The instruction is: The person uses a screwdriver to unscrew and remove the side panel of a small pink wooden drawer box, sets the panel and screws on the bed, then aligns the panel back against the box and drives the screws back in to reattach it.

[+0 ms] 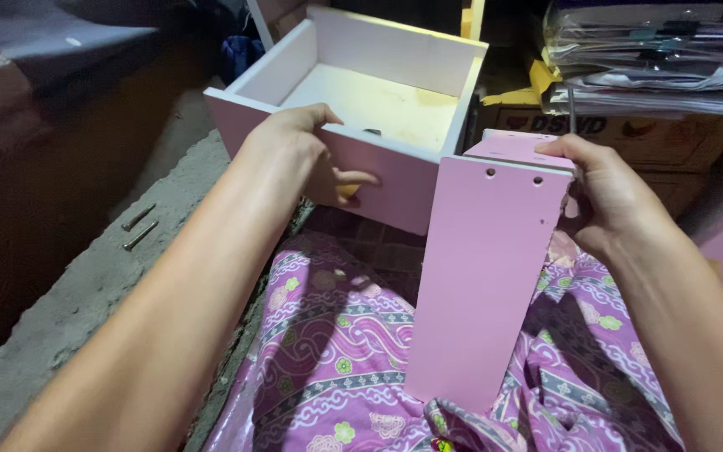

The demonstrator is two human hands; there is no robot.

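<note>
The drawer (pixel 353 100) stood open-topped and reachable from above; the upright panel (pixel 483 285) blocked the right side (stacked papers (pixel 654 59) behind), while the concrete ledge (pixel 85 285) left lay open beyond two screws (pixel 138 226).

Two bare forearms filled the frame, no sleeves seen up to the pic's lower edge. Left hand (pixel 299 151) & right hand (pixel 604 188) both uncovered: no gloves, rings, watch or wristbands visible. Nails short, unpainted where they showed. Lap area was draped in purple floral-print fabric (pixel 336 335) w/ grey patterned bands, prob. the person's garment.
</note>
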